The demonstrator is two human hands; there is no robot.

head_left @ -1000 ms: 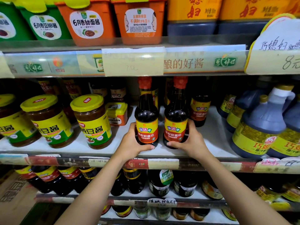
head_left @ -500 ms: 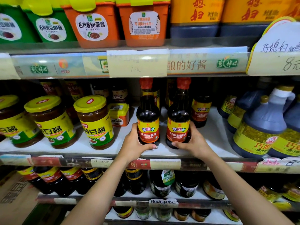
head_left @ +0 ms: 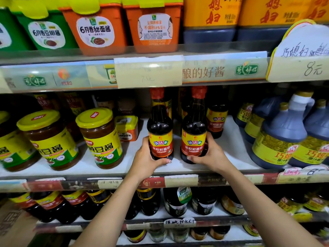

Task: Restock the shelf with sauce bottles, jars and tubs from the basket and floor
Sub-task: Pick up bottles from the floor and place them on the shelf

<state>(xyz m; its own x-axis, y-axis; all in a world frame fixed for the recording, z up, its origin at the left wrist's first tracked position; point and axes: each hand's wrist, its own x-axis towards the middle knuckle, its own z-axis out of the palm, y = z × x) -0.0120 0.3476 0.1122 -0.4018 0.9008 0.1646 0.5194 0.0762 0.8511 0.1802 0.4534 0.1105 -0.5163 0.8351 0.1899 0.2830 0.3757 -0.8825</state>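
Dark-brown left bottle (head_left: 160, 134) and right bottle (head_left: 194, 136), upright, one per hand.
The left hand (head_left: 144, 161) curls round the left bottle's label, the right hand (head_left: 211, 155) round the right bottle's. Each bottle rises above its hand, the pair just apart. Bare shelf (head_left: 231, 143) shows beyond and beside the hands, so the push likely runs away from both wrists.

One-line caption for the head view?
Left hand and right hand grip two dark red-capped sauce bottles at the white shelf.
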